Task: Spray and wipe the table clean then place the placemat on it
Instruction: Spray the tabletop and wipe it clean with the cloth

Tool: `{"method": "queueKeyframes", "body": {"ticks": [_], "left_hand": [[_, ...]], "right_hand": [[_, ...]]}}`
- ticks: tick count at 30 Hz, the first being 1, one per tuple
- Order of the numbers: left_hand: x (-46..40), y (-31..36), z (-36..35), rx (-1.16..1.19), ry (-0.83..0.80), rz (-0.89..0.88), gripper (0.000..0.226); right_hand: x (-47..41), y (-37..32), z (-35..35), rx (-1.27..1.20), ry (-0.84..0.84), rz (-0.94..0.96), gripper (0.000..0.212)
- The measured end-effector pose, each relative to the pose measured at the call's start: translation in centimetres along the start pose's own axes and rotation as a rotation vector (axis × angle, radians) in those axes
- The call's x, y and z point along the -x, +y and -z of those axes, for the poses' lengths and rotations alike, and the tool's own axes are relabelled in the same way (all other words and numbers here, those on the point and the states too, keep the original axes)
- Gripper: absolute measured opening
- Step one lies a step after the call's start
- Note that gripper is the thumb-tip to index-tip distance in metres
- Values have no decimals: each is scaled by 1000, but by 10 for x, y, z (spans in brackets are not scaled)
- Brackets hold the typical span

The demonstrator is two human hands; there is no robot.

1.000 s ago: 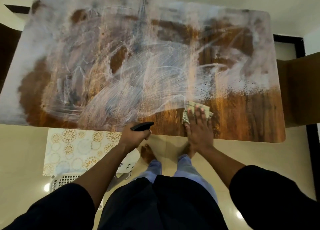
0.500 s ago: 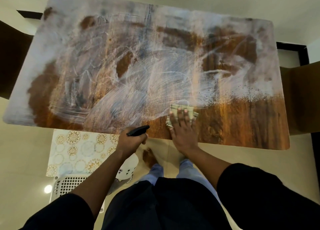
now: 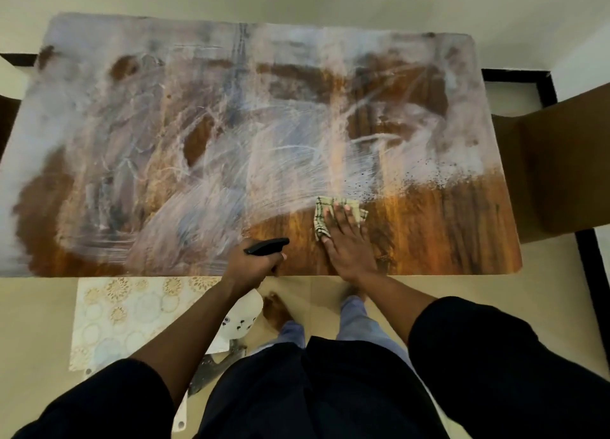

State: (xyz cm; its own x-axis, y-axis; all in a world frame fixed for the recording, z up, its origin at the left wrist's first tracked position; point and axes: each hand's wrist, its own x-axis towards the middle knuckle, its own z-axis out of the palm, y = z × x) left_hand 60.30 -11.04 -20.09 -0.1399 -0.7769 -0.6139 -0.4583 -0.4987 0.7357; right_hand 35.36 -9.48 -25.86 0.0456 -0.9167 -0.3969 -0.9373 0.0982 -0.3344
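The wooden table (image 3: pixel 445 227) is smeared with white streaks over most of its top; a strip along the near right shows bare brown wood. My right hand (image 3: pixel 345 240) lies flat on a folded checked cloth (image 3: pixel 321 220) and presses it to the table near the front edge. Just left of it, my left hand (image 3: pixel 249 267) grips a spray bottle by its black trigger head (image 3: pixel 265 246); the bottle body hangs below the table edge, mostly hidden. The patterned placemat (image 3: pixel 125 316) lies below the table's near edge at the left.
A white perforated stool or basket (image 3: pixel 237 319) stands under my left arm beside the placemat. A brown chair back (image 3: pixel 561 164) stands at the table's right end. My feet are on the cream tiled floor just under the table's front edge.
My right hand has slid the cloth leftward along the near part of the table, then a little farther onto it. My left hand with the spray bottle has stayed at the front edge.
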Motion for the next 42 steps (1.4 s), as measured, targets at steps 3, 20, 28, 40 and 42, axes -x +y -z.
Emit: {"method": "queueKeyframes", "body": {"ticks": [3, 20, 28, 40, 42], "left_hand": [[-10, 27, -31, -1, 9, 8, 12], [-62, 151, -160, -87, -68, -117, 27], [-85, 189, -210, -60, -58, -74, 22], [-92, 215, -245, 89, -114, -137, 42], [-93, 219, -247, 79, -116, -136, 39]], "right_hand": [[5, 69, 23, -1, 37, -146, 65], [24, 140, 39, 16, -49, 118, 66], [3, 211, 72, 83, -14, 80, 66], [-10, 268, 107, -11, 99, -220, 65], [11, 258, 90, 46, 101, -122, 65]]}}
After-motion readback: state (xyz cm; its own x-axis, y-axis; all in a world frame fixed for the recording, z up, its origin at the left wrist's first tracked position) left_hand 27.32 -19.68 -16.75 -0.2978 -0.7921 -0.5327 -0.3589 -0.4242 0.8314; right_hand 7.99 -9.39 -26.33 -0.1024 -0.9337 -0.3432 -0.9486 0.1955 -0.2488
